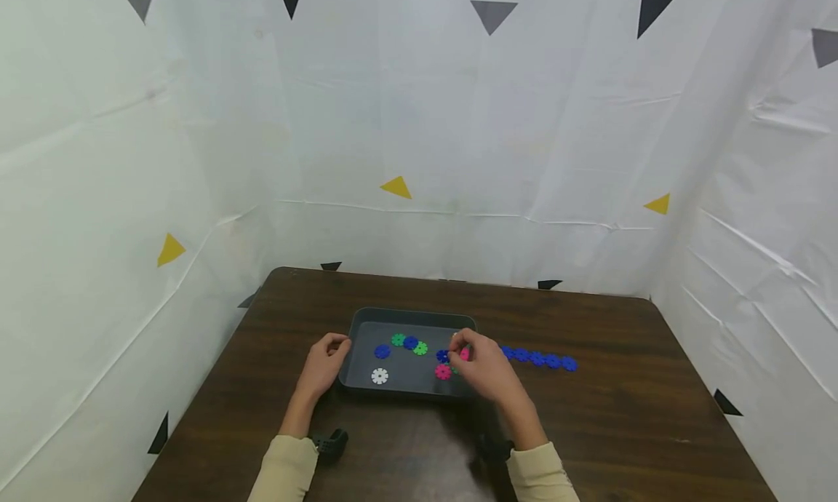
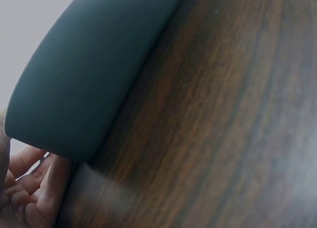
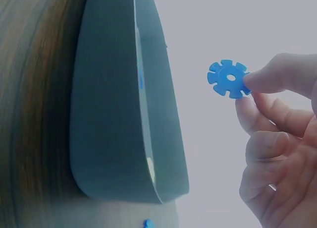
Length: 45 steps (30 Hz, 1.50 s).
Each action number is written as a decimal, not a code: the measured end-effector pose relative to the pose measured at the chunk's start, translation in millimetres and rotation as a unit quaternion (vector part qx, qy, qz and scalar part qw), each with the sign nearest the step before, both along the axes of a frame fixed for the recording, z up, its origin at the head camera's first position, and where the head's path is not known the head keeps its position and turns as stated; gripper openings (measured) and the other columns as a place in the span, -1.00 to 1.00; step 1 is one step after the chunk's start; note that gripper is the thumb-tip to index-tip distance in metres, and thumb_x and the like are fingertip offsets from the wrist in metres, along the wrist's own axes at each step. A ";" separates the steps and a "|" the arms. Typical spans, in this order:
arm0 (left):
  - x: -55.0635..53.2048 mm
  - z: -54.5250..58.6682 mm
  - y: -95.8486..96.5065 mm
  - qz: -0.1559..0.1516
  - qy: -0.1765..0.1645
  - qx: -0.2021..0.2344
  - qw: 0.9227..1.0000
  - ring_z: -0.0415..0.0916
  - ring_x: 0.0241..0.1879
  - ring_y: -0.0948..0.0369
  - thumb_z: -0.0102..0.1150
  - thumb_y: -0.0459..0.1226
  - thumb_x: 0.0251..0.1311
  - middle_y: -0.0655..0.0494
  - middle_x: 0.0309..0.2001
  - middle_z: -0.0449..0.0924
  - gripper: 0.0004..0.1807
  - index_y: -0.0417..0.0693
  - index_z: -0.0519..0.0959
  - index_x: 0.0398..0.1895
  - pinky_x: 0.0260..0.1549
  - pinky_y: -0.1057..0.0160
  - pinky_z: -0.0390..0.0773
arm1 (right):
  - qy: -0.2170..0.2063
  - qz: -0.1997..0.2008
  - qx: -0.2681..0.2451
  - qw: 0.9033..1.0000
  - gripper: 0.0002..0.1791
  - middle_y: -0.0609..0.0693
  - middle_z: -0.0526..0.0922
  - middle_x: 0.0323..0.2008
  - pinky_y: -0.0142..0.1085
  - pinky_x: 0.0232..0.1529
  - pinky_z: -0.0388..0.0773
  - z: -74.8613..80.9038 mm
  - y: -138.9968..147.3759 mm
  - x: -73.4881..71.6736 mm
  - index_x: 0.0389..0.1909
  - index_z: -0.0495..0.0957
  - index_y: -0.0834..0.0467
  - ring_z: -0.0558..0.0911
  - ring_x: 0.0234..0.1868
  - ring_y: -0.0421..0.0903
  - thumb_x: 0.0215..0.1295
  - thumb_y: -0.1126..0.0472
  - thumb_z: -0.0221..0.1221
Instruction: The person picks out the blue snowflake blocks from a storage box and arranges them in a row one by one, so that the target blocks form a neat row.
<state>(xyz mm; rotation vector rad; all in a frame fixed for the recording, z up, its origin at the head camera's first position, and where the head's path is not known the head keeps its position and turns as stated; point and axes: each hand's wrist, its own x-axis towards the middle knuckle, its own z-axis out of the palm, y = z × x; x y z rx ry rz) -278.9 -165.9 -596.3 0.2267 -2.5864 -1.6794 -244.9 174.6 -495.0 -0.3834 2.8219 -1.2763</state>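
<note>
My right hand [image 1: 486, 367] is above the right end of a dark grey tray [image 1: 409, 387]. Its thumb and fingertips pinch a blue notched disc [image 3: 222, 79] with a hole in its centre, seen clearly in the right wrist view. At the tray's left side my left hand [image 1: 321, 365] grips the rim by the corner, as the left wrist view also shows. Inside the tray lie a white disc [image 1: 380, 376], a pink disc [image 1: 443, 372], a green disc [image 1: 398, 339], a blue disc [image 1: 382, 351] and several others, some partly hidden by my right hand.
Right of the tray, a row of several blue discs [image 1: 537, 359] lies on the dark wooden table [image 1: 622, 415], its near end partly behind my right hand. A white sheet [image 1: 458, 124] with coloured triangles hangs around the table's back and sides.
</note>
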 end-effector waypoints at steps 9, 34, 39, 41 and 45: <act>1.9 -0.9 1.8 -0.003 0.003 0.003 1.000 0.62 0.08 -0.01 0.13 -0.06 0.62 -0.17 0.21 0.67 -0.60 -0.13 0.62 0.27 0.14 -0.06 0.62 | -0.005 -0.011 -0.010 1.000 -0.92 0.00 0.63 -0.29 -0.27 -0.35 0.49 4.5 15.3 6.0 -0.15 0.62 -0.01 0.51 -0.37 -0.09 0.46 0.19 0.34; 0.3 -3.8 -1.7 -0.007 0.003 0.004 1.000 0.63 0.11 0.00 0.14 -0.07 0.62 -0.18 0.20 0.68 -0.59 -0.17 0.62 0.26 0.18 -0.09 0.61 | 0.002 -0.062 -0.022 0.998 -0.90 0.05 0.56 -0.32 -0.26 -0.40 0.47 7.2 75.0 8.9 -0.06 0.60 0.06 0.47 -0.44 -0.07 0.52 0.16 0.28; -0.3 -3.2 -1.6 -0.006 0.005 0.003 1.000 0.63 0.09 0.00 0.14 -0.07 0.62 -0.18 0.18 0.69 -0.59 -0.18 0.62 0.26 0.14 -0.04 0.61 | 0.015 -0.080 -0.030 0.996 -0.89 0.07 0.58 -0.28 -0.28 -0.39 0.45 4.1 94.0 8.4 -0.05 0.61 0.10 0.46 -0.42 -0.06 0.54 0.16 0.28; -1.2 -2.8 -1.4 -0.005 0.008 0.003 1.000 0.63 0.09 -0.01 0.14 -0.07 0.62 -0.19 0.18 0.69 -0.59 -0.18 0.62 0.26 0.13 -0.03 0.60 | 0.023 -0.088 -0.036 0.995 -0.88 0.07 0.59 -0.25 -0.29 -0.38 0.44 3.5 101.6 7.8 -0.05 0.62 0.12 0.45 -0.41 -0.07 0.54 0.17 0.28; -3.1 -1.4 -0.6 -0.006 0.011 0.003 1.000 0.62 0.09 -0.01 0.14 -0.07 0.62 -0.19 0.19 0.69 -0.58 -0.19 0.62 0.26 0.13 -0.03 0.60 | 0.039 -0.104 -0.054 0.992 -0.87 0.08 0.62 -0.20 -0.29 -0.36 0.43 1.9 116.7 5.7 -0.05 0.63 0.15 0.44 -0.42 -0.10 0.56 0.17 0.27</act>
